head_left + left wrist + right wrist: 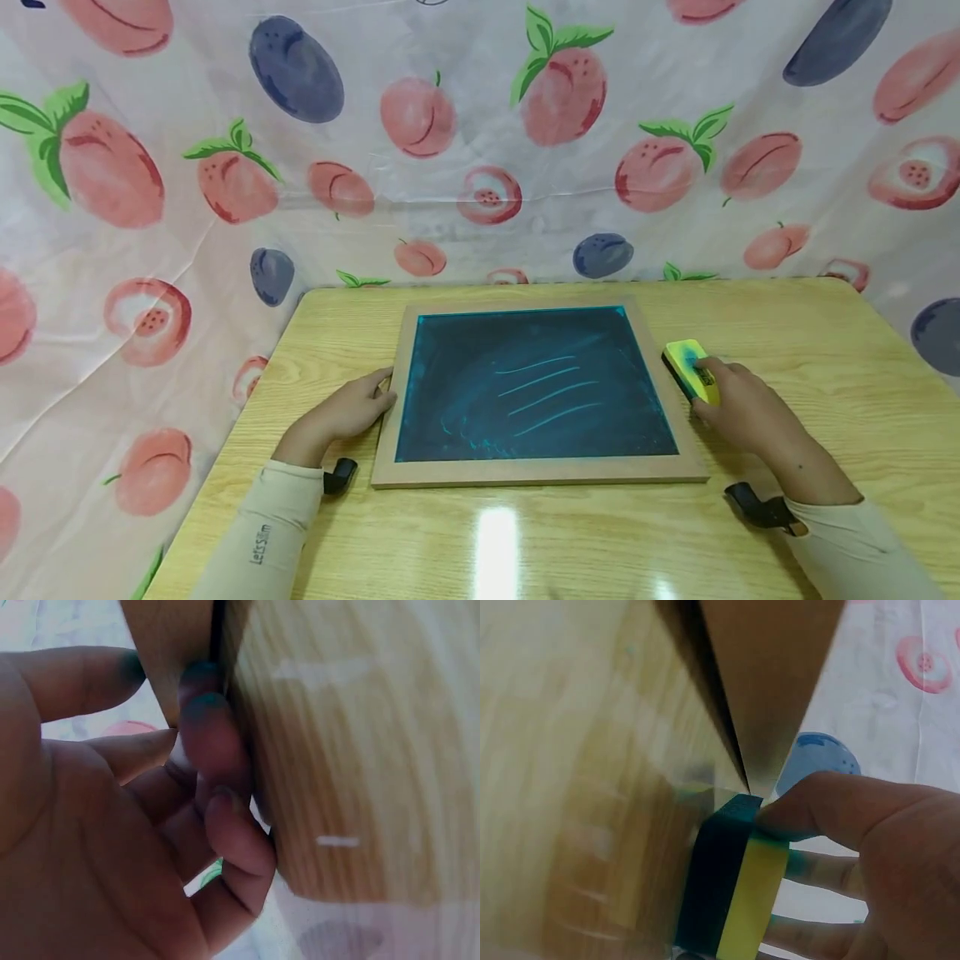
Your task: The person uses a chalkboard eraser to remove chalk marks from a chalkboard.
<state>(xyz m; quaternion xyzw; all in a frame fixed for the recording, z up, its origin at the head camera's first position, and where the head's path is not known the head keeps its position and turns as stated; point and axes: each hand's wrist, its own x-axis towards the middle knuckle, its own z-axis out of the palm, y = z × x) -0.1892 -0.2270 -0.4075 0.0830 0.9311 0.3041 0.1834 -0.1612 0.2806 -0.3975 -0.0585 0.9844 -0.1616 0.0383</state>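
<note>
A wood-framed chalkboard lies flat on the table, with several pale blue chalk lines and smudges on its dark face. At its left edge, my left hand holds the frame; the left wrist view shows curled fingers with blue-green stained tips against the frame side. To the right of the board, my right hand grips a yellow chalkboard eraser with a dark felt underside. Close up, the thumb presses one end of the eraser, near the frame's corner. Blue chalk stains the eraser's top.
The light wooden table extends around the board on all sides. Behind and to the left hangs a white cloth printed with peaches and plums. A black strap piece sits at the right wrist, another at the left.
</note>
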